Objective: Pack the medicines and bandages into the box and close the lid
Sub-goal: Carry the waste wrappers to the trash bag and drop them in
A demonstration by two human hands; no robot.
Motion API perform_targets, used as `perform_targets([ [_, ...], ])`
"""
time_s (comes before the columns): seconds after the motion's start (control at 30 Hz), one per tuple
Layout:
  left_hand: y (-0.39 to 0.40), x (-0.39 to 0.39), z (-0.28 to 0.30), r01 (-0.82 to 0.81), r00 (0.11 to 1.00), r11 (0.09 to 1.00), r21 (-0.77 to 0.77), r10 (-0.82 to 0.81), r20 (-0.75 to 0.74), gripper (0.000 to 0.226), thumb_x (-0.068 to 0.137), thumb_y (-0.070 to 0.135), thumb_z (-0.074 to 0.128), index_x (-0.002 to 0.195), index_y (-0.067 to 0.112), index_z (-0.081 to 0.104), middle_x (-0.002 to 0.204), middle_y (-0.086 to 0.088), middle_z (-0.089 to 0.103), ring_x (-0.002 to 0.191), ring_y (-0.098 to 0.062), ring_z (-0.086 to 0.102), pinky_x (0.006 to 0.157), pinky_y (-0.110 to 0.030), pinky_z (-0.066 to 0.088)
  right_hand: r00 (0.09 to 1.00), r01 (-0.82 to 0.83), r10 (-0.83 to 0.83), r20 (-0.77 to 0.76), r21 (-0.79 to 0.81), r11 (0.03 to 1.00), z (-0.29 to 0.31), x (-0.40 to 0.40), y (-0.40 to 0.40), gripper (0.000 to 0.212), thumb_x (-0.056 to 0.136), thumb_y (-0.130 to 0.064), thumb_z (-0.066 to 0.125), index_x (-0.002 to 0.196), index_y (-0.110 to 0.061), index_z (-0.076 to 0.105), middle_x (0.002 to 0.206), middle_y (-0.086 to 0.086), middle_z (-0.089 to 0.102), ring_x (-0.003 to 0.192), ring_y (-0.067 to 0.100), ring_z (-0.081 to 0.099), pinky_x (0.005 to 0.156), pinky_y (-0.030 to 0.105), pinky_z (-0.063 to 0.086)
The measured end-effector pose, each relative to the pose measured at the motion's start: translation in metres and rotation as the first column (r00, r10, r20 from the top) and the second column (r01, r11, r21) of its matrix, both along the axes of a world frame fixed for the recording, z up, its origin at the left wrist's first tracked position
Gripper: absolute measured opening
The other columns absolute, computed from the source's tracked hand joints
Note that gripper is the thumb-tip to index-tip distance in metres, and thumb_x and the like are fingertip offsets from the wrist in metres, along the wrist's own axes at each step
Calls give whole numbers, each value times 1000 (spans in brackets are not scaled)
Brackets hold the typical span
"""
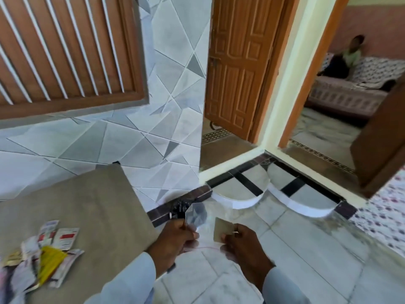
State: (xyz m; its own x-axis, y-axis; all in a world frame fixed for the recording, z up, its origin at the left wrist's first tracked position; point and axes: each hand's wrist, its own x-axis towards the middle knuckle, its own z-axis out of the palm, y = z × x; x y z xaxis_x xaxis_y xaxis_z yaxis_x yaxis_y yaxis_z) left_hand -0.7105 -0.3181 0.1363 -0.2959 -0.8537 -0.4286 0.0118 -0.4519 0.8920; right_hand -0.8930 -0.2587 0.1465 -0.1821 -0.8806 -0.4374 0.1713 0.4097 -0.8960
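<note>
**Desk:** What do the hands show?

**Photographer:** Both are out over the floor tiles (285, 249), just past the counter's (87, 205) edge. The left hand (175, 238) has its grip curled round one side of a clear box (197, 216), thumb on top. The right hand (243, 242) pinches the other side, where a tan flat piece (221, 229) stands up between thumb and fingers. Motion blur smears the box, so I cannot tell whether its lid is on or off.

**Desk:** And the medicines?

**Photographer:** On the counter, well apart from the box, at lower left. A loose heap of medicine packets (43, 249) with red and white print lies overlapping, and a yellow packet (50, 260) sits on top of the heap. Bandages, if any, cannot be picked out of the blur.

**Desk:** Around that?

**Photographer:** Pale blue sleeves (131, 277) on both arms. A grey geometric tiled wall (164, 106) behind the counter, a slatted wooden panel (65, 47) above it, a carved wooden door (238, 62) ajar to the right. Through a second doorway, a person (346, 58) sits on a patterned bed (350, 88).
</note>
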Motion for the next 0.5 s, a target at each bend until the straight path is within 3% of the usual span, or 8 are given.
perform_targets([
  [0.1,-10,-27,-5,-29,999,998,49,30,-30,17,83,-16,55,79,0,53,46,-5,56,37,-14,52,39,-18,42,998,-24,23,54,13,1000,-6,-35,-16,20,90,4,48,106,3,60,87,20,63,57,26,56,41,24,35],
  [0.27,-49,-36,-27,-69,992,981,181,86,-87,16,83,-13,57,77,1,62,69,-15,62,53,-18,61,49,-25,52,999,-29,27,32,70,997,-27,-56,-61,21,91,-4,50,103,-9,67,90,13,69,64,24,67,57,29,50],
  [0.37,-88,-39,-45,-81,983,970,229,116,-143,14,82,-12,59,83,1,61,73,-16,60,60,-21,58,56,-28,53,999,-46,46,0,107,993,-40,-62,-96,23,90,-1,48,101,-6,67,86,13,68,62,26,66,58,29,50],
  [0.5,-137,-55,-67,-106,988,953,285,133,-77,16,80,-9,63,90,4,60,67,-15,60,48,-20,56,45,-23,46,997,-5,17,-69,174,985,-53,-78,-151,19,90,-1,51,99,-7,66,90,16,70,60,24,66,54,28,52],
])
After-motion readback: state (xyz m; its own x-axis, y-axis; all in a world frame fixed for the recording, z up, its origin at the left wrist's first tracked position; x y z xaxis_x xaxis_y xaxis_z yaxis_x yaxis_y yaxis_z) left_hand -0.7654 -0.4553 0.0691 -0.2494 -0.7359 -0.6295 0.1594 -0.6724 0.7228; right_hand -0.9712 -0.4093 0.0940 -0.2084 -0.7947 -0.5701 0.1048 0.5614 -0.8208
